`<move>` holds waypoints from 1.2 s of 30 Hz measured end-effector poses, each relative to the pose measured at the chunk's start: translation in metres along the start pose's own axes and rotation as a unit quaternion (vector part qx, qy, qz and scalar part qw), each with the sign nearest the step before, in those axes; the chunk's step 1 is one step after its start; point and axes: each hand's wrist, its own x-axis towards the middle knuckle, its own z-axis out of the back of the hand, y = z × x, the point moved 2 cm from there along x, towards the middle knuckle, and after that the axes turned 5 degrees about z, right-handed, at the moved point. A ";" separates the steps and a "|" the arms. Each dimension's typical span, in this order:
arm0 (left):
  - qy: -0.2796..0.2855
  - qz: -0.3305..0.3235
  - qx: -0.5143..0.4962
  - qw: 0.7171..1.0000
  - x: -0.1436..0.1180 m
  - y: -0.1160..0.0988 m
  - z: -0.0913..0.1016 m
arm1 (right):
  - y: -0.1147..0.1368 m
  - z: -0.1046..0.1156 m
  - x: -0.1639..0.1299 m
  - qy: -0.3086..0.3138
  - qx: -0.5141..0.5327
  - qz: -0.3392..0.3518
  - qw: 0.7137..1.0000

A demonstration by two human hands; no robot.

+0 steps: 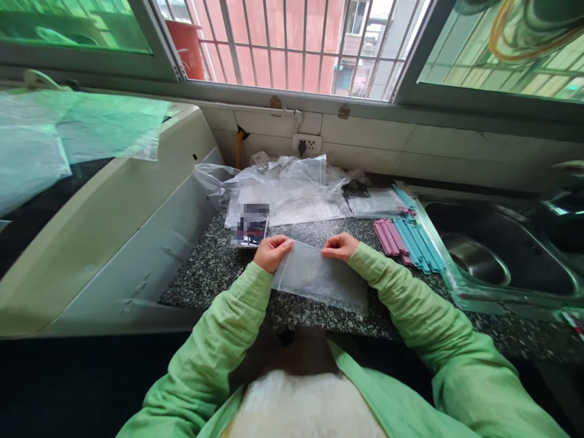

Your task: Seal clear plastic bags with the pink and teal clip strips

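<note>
A clear plastic zip bag point(322, 277) hangs flat between my hands, over the front of the speckled counter. My left hand point(274, 251) pinches its upper left corner, next to the seal strip. With thumb and fingers closed, my right hand point(340, 246) grips the upper edge farther right. Nothing shows inside the bag. Pink plastic strips point(391, 236) and blue plastic strips point(418, 244) lie side by side to the right of my right hand. Just behind my left hand is a phone-like flat object point(250, 231), partly blurred out.
Loose clear plastic bags point(292, 188) are heaped at the back of the counter point(201, 267). A smaller stack of bags point(376, 204) lies beside them. The steel sink point(502, 243) is at right, a pale washing-machine-like appliance point(137, 201) at left. A wall socket point(308, 145) sits below the barred window.
</note>
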 end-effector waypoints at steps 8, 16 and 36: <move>-0.014 0.004 -0.027 1.000 0.001 -0.002 0.003 | 0.001 0.002 -0.002 -0.005 0.008 0.014 1.000; -0.031 0.009 -0.061 0.998 0.000 -0.004 0.005 | -0.005 0.015 -0.004 0.009 0.002 0.001 1.000; -0.040 -0.042 0.003 0.998 -0.002 -0.004 0.004 | -0.011 0.014 -0.001 -0.013 -0.028 0.011 0.999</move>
